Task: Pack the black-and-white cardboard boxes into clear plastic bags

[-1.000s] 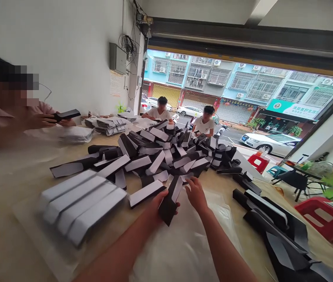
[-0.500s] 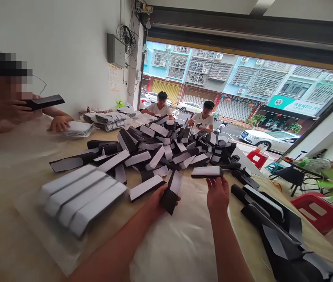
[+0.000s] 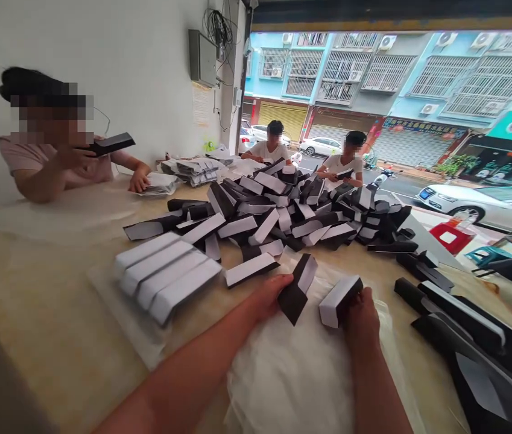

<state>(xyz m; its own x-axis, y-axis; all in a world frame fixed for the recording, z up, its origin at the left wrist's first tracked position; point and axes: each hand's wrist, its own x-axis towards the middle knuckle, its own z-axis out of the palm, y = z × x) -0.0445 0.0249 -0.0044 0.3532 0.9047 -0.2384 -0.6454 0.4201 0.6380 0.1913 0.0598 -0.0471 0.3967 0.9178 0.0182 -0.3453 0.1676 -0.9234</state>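
My left hand (image 3: 279, 292) is closed on a folded black-and-white paper box (image 3: 295, 296), held tilted over the translucent plastic sheets. In my right hand (image 3: 363, 310) is a white-topped box (image 3: 338, 301) with a black side, gripped along its right edge. The two boxes are apart, side by side. Beneath them lie the plastic sheets (image 3: 292, 380). To the left, a row of several white boxes (image 3: 169, 274) rests on a plastic sheet. One single box (image 3: 251, 269) lies just beyond my left hand.
A large heap of black-and-white boxes (image 3: 278, 211) covers the table's middle. Black folded pieces (image 3: 477, 343) lie at the right edge. A person (image 3: 66, 150) at the left holds a black box; two more people (image 3: 274, 144) sit behind the heap. Wrapped bundles (image 3: 192, 169) stand at the back left.
The view has swung to the right and down. My right hand has lowered and turned its box so a white end faces me. My left hand still holds its box.
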